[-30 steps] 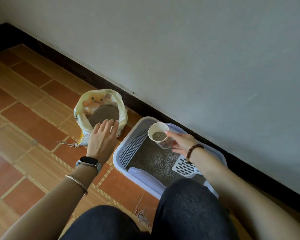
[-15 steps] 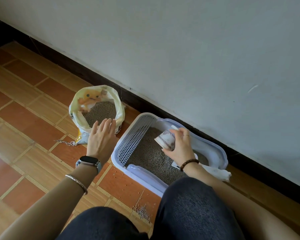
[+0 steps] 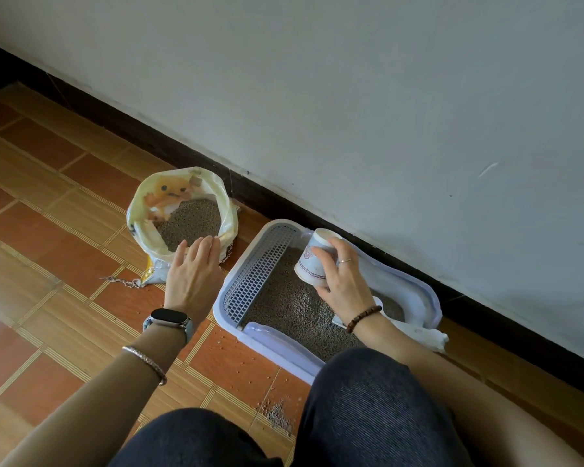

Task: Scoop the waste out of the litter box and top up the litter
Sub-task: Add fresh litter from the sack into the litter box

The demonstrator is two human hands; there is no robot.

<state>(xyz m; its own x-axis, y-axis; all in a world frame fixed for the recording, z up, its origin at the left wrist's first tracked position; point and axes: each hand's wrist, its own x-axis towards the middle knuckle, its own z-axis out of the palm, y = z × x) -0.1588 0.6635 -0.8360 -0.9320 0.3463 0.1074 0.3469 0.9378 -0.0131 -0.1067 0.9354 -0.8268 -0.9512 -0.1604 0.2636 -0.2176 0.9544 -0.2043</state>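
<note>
Fresh litter goes in: the fingers (image 3: 329, 261) of the right hand (image 3: 344, 284) are curled round a paper cup (image 3: 312, 264). The cup is held tilted with its wider end turned down over the grey litter (image 3: 294, 308), a pose that reads as the end of a pour, though no grains are seen falling. It is held low, within the walls of the pale lilac litter box (image 3: 418, 288) at centre right of the frame, presumably so that little is scattered over the rim.

The fingers (image 3: 199, 251) of the left hand (image 3: 193, 278) are laid straight and pressed together, with their tips at the near rim of the open litter bag (image 3: 142, 210) at centre left. Whether the rim is actually touched cannot be told. The hand appears to be placed there so that the bag's mouth is steadied for another dip of the cup.

The bag is stood just beside the box, and both are set close to the wall (image 3: 385, 96) — a short carry from one to the other. A grid step (image 3: 260, 274) is fitted along the box's left edge. No waste can be made out on the surface, so the topping-up is judged to be the step in hand. Spilled grains (image 3: 277, 414) are seen on the tiled floor (image 3: 64, 264) at bottom centre — a hint of why the cup is held so low.
</note>
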